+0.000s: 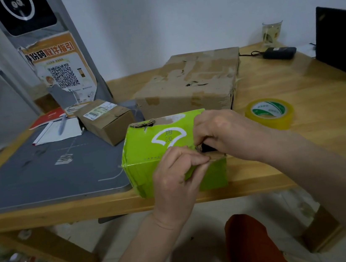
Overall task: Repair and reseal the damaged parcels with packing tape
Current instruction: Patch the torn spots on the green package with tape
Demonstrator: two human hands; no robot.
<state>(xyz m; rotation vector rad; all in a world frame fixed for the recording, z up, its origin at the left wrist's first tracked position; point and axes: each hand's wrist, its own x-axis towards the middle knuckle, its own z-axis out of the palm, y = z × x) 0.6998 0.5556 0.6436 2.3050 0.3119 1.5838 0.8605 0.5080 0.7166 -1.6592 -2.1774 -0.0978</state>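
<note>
At table's front edge, both my hands work a torn green carton (149,156).
Left hand (175,182) and right hand (222,132) pinch the ripped cardboard together; light, stiff, tears easily. Tape roll (270,113) at two o'clock.

Left hand (176,174) and right hand (223,133) pinching, fingertips together.

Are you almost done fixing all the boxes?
Not yet. Nothing looks finished. Both hands, left and right, are pinching torn cardboard around a hole in the green box. The tape roll lies untouched on the table. The big brown box behind still shows tears on top, and the small brown box waits too; I can't tell if it's damaged.
</note>
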